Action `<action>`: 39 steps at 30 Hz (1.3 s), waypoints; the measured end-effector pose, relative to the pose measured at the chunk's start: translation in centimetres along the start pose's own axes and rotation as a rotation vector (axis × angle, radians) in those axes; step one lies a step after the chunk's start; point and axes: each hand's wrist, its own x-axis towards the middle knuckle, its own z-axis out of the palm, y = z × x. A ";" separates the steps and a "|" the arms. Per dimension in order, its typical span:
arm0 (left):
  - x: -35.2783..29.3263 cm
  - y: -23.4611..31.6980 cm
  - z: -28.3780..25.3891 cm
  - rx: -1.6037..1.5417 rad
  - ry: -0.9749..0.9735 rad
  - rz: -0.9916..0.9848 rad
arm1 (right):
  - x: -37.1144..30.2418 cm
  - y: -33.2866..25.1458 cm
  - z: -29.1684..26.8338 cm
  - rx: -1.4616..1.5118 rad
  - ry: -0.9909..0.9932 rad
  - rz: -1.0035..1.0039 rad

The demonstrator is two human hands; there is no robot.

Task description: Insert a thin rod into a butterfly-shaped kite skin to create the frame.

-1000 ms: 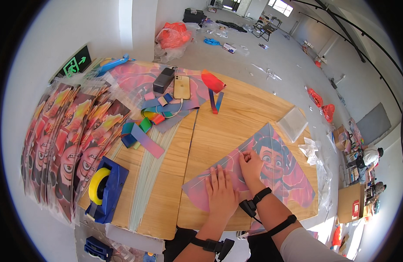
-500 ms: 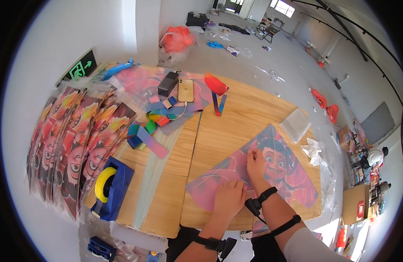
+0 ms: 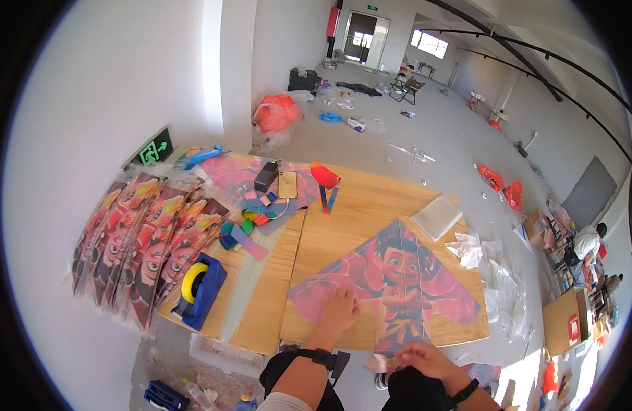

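Note:
A large triangular kite [image 3: 436,281], printed with a cartoon figure in pink, red and blue, lies flat on the wooden table. Its lower strip runs toward me and hangs over the near edge. On the kite's left wing rests my left hand [image 3: 340,309], palm down with the fingers laid out, holding nothing. Just past the table edge, above my knee, my right hand [image 3: 426,360] has curled fingers closed on the bottom end of that strip. Its fingertips are partly hidden.
Left on the table [image 3: 330,240] are a blue tape dispenser [image 3: 210,293], coloured ribbon rolls [image 3: 237,236], a phone [image 3: 287,185] and a black box [image 3: 266,177]. Packed printed kites [image 3: 144,250] hang at the left edge. A clear plastic box [image 3: 437,216] and crumpled wrapping [image 3: 465,250] lie right.
My right hand has come down from the kite's middle to its lower end at the table edge. The left hand has shifted slightly, still on the left wing. The view has tilted up.

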 end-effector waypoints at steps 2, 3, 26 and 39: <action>-1.2 -0.4 0.3 0.100 0.010 0.007 | -3.8 3.3 0.5 0.018 -0.051 -0.040; -2.3 -1.0 0.9 0.170 0.056 0.051 | -5.4 4.8 0.7 0.021 -0.048 0.009; -21.8 -17.4 -29.8 0.374 0.827 -0.518 | -14.3 13.9 4.4 0.210 0.583 -0.086; -13.7 -27.4 -29.8 -0.229 0.199 -0.868 | -15.8 13.6 4.8 0.128 0.702 -0.040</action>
